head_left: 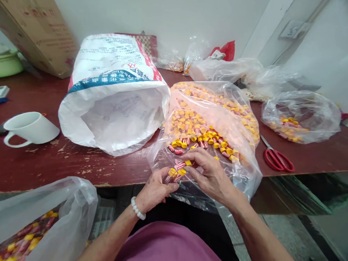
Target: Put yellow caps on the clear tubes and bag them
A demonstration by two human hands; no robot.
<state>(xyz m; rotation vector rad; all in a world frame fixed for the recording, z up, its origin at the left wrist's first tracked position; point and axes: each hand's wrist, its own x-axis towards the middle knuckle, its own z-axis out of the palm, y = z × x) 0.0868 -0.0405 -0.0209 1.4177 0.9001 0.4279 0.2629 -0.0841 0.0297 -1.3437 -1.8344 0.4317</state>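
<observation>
My left hand (155,189), with a white bead bracelet at the wrist, is closed around a few small red-and-white printed tubes with yellow caps (173,173). My right hand (208,172) pinches another such tube (182,164) by its yellow end, right beside those in the left hand. Both hands are over the table's front edge, at the mouth of a large clear plastic bag (220,102). Many more of these yellow-capped tubes (188,121) fill that bag, and some lie loose at its opening.
A white printed sack (112,81) lies open-mouthed to the left, near a white mug (32,128). Red-handled scissors (277,159) and a smaller bag of tubes (317,115) are at right. Another bag (74,202) of tubes stands at lower left. A cardboard box (38,32) leans behind.
</observation>
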